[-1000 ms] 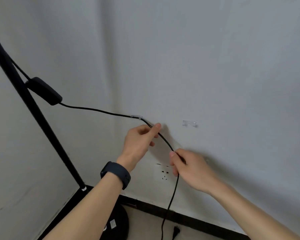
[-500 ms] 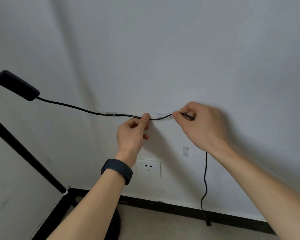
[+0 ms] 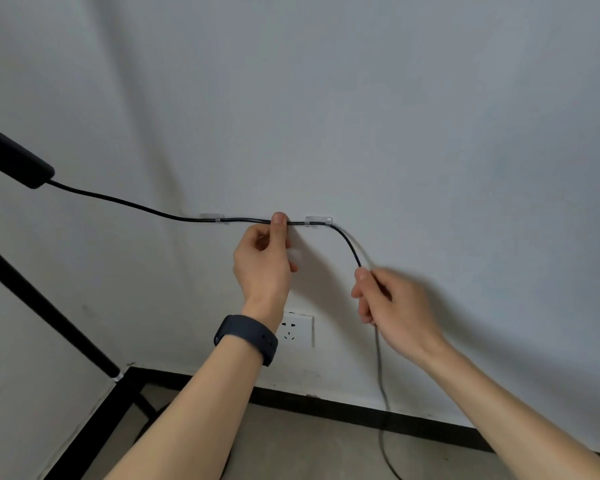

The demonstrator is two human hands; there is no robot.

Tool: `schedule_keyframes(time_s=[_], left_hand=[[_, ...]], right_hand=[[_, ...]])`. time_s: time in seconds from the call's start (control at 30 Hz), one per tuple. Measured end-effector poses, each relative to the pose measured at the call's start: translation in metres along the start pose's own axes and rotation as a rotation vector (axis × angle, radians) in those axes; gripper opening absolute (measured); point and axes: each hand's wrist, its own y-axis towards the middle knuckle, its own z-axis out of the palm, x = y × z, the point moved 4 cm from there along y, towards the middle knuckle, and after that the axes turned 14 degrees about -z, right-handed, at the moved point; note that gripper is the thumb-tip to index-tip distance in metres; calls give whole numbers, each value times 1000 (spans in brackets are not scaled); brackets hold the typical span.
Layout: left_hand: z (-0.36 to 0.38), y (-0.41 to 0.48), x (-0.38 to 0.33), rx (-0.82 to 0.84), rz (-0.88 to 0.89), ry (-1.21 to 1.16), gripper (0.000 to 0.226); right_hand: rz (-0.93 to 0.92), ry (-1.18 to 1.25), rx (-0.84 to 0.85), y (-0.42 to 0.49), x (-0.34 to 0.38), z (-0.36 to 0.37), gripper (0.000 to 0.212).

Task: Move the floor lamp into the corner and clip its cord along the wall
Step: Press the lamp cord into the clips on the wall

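Observation:
The lamp's black cord (image 3: 125, 201) runs from its inline switch (image 3: 13, 161) along the wall through two clear clips, the left clip (image 3: 212, 217) and the right clip (image 3: 318, 221). My left hand (image 3: 264, 265) pinches the cord between the two clips, thumb tip pressing it to the wall. Past the right clip the cord bends down into my right hand (image 3: 392, 306), which grips it, then hangs to the floor. The lamp's black pole (image 3: 45, 310) slants across the left side, standing in the corner.
A white wall socket (image 3: 297, 329) sits below my left hand, partly behind my wrist with its dark watch (image 3: 246, 337). A black skirting board (image 3: 343, 410) lines the wall's foot. The lamp's base is mostly hidden behind my left forearm.
The cord now sits in the right clip. My right hand has slid from that clip down along the cord, lower and to the right. My left hand stays pinching between the clips.

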Motion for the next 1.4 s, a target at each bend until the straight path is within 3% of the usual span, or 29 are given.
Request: schedule_keyframes(time_s=[0.13,0.33,0.67,0.9,1.07,1.2,1.4], left_hand=[[4,-19,12,100,96,109,40],[25,-43,31,392,300,423,10],[34,-29,67,323,323,591,19],[36,-28,73,276,196,400,13],[40,-32,78,213,140,342,15],[40,-35,77,258,97,280,13],[37,-33,83,359,43,185,15]], right_hand=[[102,156,193,-32,-28,13,31],[175,73,384,-53,-51,30,28],[103,-50,186,-44,-62,25,36],[74,3,9,-49,-72,10,30],[59,-102,24,-59,-90,4,20],[43,-140,-127,-70,-95,4,12],[169,-65,-173,-67,-102,20,17]])
